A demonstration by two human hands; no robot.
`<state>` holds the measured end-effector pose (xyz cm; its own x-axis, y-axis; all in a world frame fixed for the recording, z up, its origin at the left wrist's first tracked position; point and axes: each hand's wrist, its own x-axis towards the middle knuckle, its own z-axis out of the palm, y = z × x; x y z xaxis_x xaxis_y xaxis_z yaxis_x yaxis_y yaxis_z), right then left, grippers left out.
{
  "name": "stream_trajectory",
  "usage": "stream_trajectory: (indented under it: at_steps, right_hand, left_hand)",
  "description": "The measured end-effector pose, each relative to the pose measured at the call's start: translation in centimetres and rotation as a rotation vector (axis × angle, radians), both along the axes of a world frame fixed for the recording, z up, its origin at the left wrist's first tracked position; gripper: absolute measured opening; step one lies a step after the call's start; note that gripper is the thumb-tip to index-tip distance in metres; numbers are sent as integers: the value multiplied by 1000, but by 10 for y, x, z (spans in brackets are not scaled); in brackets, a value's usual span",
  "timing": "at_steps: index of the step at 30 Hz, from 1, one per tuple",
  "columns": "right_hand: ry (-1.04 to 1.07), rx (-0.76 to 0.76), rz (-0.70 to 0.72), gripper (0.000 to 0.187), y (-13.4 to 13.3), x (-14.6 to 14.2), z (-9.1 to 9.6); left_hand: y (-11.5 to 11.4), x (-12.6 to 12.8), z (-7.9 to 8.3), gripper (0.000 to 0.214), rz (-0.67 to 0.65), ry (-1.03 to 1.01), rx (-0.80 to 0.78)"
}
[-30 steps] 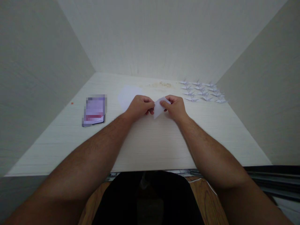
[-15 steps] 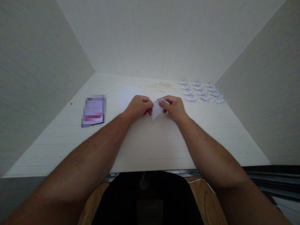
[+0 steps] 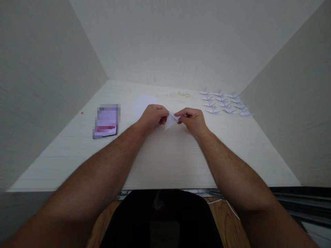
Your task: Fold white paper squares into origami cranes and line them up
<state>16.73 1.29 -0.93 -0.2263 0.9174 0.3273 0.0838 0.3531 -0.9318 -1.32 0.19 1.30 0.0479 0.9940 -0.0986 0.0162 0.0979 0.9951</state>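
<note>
A small folded piece of white paper [image 3: 170, 122] is held between my two hands, just above the table. My left hand [image 3: 155, 116] pinches its left corner, with the fingertips curled in. On the other side, my right hand [image 3: 192, 119] grips the right part of the paper between thumb and fingers. A flap of the paper stands partly lifted near the right fingertips, and a pointed corner hangs toward me. Behind my left hand lies white paper [image 3: 142, 102], partly covered by that hand.
Rows of folded white paper cranes [image 3: 223, 102] stand at the back right. A phone [image 3: 106, 120] with a blurred-out screen lies on the left of the pale table [image 3: 170, 162]. Walls [image 3: 176, 44] enclose the back and sides. A small red speck [image 3: 82, 113] is at far left.
The paper has turned slightly, and a flap now shows on its upper right side. My right fingers have shifted to its edge. The whole view has moved a little.
</note>
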Motion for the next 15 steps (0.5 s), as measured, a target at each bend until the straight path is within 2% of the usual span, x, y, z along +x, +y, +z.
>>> stream_trajectory:
  at_steps: [6,12,15]
  right_hand:
    - [-32,50,3,15,-1,2,2]
    - [-74,165,-7,18,0,3,-3]
    - [-104,114,-39,30,-2,1,-3]
  left_hand:
    - [1,-2,-2,9,-31,-31,25]
    - [-1,-1,-2,17,-73,-25,25]
    - [-1,0,-4,16,-61,-20,20]
